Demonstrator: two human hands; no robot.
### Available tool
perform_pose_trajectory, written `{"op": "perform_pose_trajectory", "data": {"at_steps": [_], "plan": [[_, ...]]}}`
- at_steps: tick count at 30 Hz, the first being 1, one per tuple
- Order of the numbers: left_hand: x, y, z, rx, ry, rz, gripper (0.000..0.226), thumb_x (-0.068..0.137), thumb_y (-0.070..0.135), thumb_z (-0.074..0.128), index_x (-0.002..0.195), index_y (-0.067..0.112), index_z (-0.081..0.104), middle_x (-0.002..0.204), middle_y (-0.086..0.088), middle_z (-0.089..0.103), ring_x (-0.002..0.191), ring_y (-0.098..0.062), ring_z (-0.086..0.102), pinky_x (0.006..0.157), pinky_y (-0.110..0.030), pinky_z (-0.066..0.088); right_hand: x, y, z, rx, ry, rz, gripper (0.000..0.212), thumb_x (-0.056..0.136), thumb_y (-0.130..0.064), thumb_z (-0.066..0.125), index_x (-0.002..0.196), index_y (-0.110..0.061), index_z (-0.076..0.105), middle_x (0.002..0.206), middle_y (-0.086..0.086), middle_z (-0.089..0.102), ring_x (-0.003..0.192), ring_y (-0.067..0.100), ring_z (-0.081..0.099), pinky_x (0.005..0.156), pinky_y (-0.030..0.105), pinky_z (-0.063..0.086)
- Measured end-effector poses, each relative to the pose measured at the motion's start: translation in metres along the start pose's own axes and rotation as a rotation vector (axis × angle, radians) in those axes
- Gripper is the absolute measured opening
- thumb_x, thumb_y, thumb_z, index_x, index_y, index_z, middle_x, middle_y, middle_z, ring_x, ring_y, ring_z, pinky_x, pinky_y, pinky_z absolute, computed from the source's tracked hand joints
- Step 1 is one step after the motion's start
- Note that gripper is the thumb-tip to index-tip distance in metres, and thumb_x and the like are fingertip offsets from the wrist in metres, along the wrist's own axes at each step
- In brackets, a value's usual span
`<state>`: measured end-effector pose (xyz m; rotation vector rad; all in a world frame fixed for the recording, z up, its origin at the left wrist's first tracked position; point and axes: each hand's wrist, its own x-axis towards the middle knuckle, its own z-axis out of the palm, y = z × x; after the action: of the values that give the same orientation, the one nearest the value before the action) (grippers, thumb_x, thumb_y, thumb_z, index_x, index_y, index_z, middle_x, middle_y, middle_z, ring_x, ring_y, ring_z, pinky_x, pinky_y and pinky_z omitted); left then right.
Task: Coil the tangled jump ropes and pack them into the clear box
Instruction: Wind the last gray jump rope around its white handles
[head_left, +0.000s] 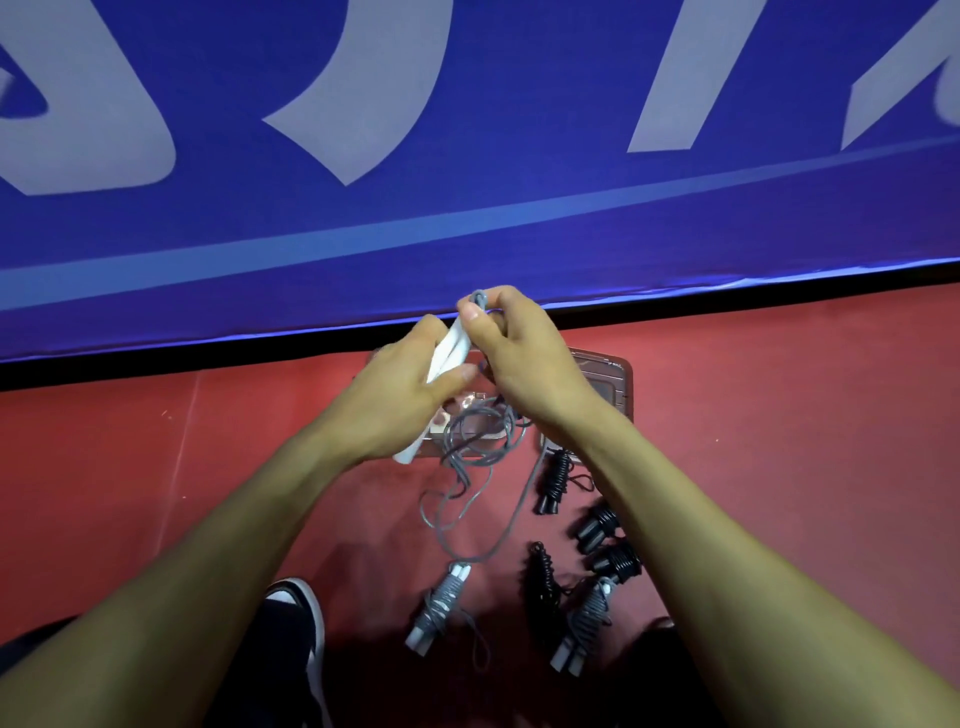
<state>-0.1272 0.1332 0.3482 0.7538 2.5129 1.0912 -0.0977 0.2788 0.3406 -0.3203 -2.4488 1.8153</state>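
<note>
Coiling step in hand. Left hand (410, 387) grips paired white handles (451, 349), long axis tilted up-right. Right hand (511, 345) pinches grey rope (470, 460) at handle tops; slack hangs below over clear box (605, 382). Wound bundles (558, 480) lie nearer right arm.

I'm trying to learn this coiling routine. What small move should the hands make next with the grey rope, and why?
Probably another wrap: the left hand holds the white handles together, the right hand pinches the grey cord at their top, and a long slack stretch hangs loose towards the floor. Finished bundles there show cord wound round the handles.
</note>
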Motion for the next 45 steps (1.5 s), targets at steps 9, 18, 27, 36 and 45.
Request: {"op": "perform_pose_trajectory", "data": {"at_steps": [9, 18, 27, 36, 45], "plan": [[-0.001, -0.004, 0.000, 0.190, 0.178, 0.146, 0.015, 0.100, 0.027, 0.055, 0.097, 0.018, 0.044, 0.070, 0.005, 0.054, 0.071, -0.030, 0.052, 0.062, -0.041, 0.035, -0.011, -0.014, 0.000, -0.292, 0.008, -0.039, 0.057, 0.108, -0.043, 0.036, 0.061, -0.012, 0.046, 0.055, -0.001, 0.046, 0.054, 0.015, 0.041, 0.057, 0.035, 0.031], [0.006, -0.010, 0.011, 0.521, 0.115, 0.082, 0.064, 0.090, 0.058, 0.014, 0.117, 0.017, 0.054, 0.095, 0.001, 0.048, 0.087, -0.027, 0.048, 0.076, -0.040, 0.034, -0.005, -0.006, 0.004, -0.092, -0.024, 0.073, 0.044, 0.099, -0.027, 0.053, 0.060, -0.010, 0.042, 0.046, -0.009, 0.032, 0.047, 0.011, 0.028, 0.051, 0.031, 0.024], [0.002, -0.002, -0.008, 0.177, -0.039, 0.007, 0.032, 0.084, 0.044, 0.073, 0.081, 0.020, 0.052, 0.076, 0.002, 0.065, 0.072, -0.015, 0.061, 0.065, -0.033, 0.044, -0.006, -0.006, -0.002, -0.094, -0.146, -0.053, 0.050, 0.101, -0.035, 0.045, 0.087, 0.012, 0.055, 0.070, 0.013, 0.046, 0.060, 0.010, 0.041, 0.059, 0.033, 0.035], [0.005, -0.008, -0.007, 0.000, 0.014, 0.036, 0.020, 0.096, 0.034, 0.063, 0.080, 0.023, 0.062, 0.064, 0.004, 0.064, 0.056, -0.008, 0.056, 0.059, -0.024, 0.042, -0.004, -0.004, 0.002, -0.251, 0.023, -0.138, 0.052, 0.106, -0.038, 0.045, 0.061, -0.012, 0.045, 0.052, -0.005, 0.043, 0.047, 0.007, 0.039, 0.050, 0.022, 0.029], [0.002, -0.005, 0.012, 0.393, 0.038, 0.093, 0.028, 0.097, 0.051, 0.031, 0.093, 0.023, 0.036, 0.094, -0.003, 0.052, 0.088, -0.034, 0.052, 0.074, -0.044, 0.040, 0.001, -0.001, 0.004, 0.151, 0.030, 0.121, 0.030, 0.098, -0.031, 0.060, 0.070, -0.022, 0.053, 0.053, -0.019, 0.052, 0.044, -0.002, 0.049, 0.066, 0.038, 0.048]]}}
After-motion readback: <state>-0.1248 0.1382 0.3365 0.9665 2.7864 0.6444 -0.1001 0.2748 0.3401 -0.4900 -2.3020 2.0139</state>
